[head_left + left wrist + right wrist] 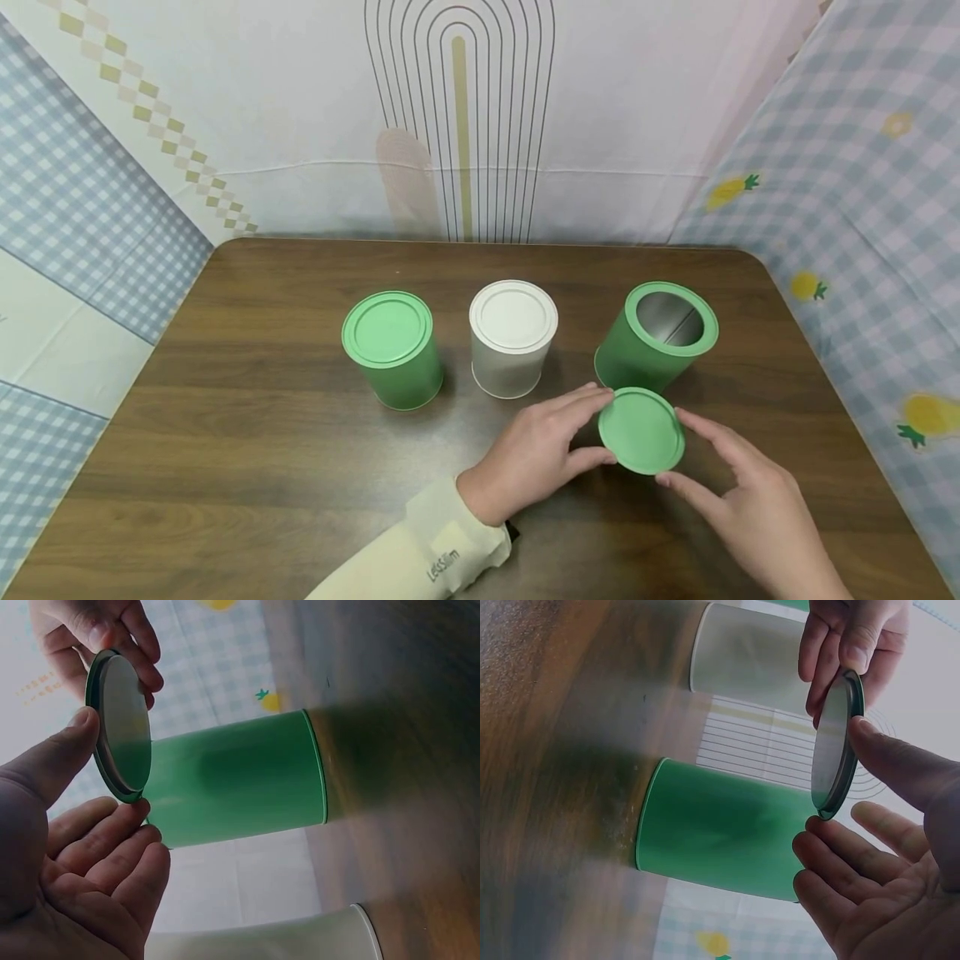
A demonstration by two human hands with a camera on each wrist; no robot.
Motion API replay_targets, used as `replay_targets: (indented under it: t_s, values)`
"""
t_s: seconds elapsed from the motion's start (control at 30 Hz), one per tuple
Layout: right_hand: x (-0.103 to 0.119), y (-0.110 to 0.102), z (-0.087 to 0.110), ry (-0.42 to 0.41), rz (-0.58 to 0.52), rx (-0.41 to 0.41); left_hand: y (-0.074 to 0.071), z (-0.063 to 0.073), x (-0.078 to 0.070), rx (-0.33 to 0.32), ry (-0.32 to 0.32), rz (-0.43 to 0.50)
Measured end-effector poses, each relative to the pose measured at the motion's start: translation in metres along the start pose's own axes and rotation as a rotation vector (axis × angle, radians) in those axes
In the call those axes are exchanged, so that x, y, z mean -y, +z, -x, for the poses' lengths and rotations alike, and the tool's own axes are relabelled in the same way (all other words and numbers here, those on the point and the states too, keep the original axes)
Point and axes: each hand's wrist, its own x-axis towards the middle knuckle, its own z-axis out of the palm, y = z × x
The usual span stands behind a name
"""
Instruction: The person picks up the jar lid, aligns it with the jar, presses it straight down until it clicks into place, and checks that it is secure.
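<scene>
A round green lid (641,431) is held up off the table between both hands, just in front of an uncovered green can (637,354). My left hand (536,450) pinches the lid's left edge between thumb and fingers. On the opposite edge, the thumb and fingertips of my right hand (750,492) pinch it too. The lid's metallic underside (126,712) shows in the left wrist view, facing the table. Through the can's open top its bare metal inside (667,318) is visible.
Left of the uncovered can stands a white can (510,371) with its lid on. Farther left is another green can (405,375), also lidded. All stand on a brown wooden table (247,417), with patterned cloth (300,100) hanging behind and at the sides.
</scene>
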Motion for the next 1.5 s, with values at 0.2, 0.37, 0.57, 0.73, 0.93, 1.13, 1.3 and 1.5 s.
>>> replay_targets:
  t_s: [0.2,0.37,0.57,0.73,0.93,1.13,1.3,1.5]
  values:
    - [0.001,-0.001,-0.001,-0.015,0.003,-0.019,-0.001,-0.002,-0.001,-0.025,0.004,0.013]
    - [0.002,-0.002,-0.003,-0.006,-0.002,-0.031,-0.001,-0.003,-0.002,-0.042,0.005,0.022]
    - [0.002,-0.004,-0.004,0.01,-0.003,-0.042,-0.001,-0.005,-0.003,-0.045,-0.003,0.008]
    - [0.003,-0.006,-0.005,0.021,-0.008,-0.042,-0.002,-0.006,-0.004,-0.053,-0.005,0.013]
    - [0.005,-0.007,-0.006,0.012,-0.012,-0.048,-0.004,-0.007,-0.004,-0.065,0.007,0.017]
    - [0.005,-0.006,-0.007,0.02,-0.011,-0.062,-0.006,-0.012,-0.004,-0.049,-0.004,0.017]
    - [0.003,-0.006,-0.008,0.013,-0.011,-0.092,-0.008,-0.016,-0.007,-0.044,-0.009,0.01]
    - [0.002,-0.007,-0.011,-0.035,-0.024,-0.12,-0.01,-0.018,-0.008,-0.048,-0.007,0.002]
